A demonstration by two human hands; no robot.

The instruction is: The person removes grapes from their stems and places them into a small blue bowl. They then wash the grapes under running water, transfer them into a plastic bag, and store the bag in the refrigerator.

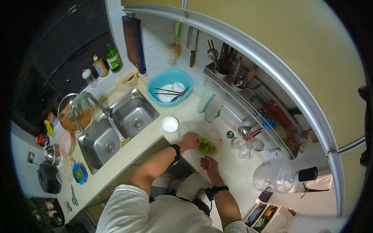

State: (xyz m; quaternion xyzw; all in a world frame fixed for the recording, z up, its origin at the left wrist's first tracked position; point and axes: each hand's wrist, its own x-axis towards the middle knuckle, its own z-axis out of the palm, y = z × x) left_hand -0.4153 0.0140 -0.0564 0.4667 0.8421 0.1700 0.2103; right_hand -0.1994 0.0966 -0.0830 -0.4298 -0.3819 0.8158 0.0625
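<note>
A bunch of green grapes (207,146) lies in a clear plastic bag (214,131) on the cream countertop. At the upper left edge of the grapes is my left hand (191,141), its fingers bent at the bag; whether they grip the bag or a grape cannot be made out. Just below the grapes, my right hand (209,165) has its fingers apart, and nothing shows in it. A white bowl (170,125) stands to the left of the bag.
A double steel sink (134,112) is set into the counter at left. Behind the bowl stands a blue basin (170,88) with dishes and chopsticks. Scissors (74,195) and a blue container of green pieces (79,174) are at far left, a large clear water jug (274,176) at right.
</note>
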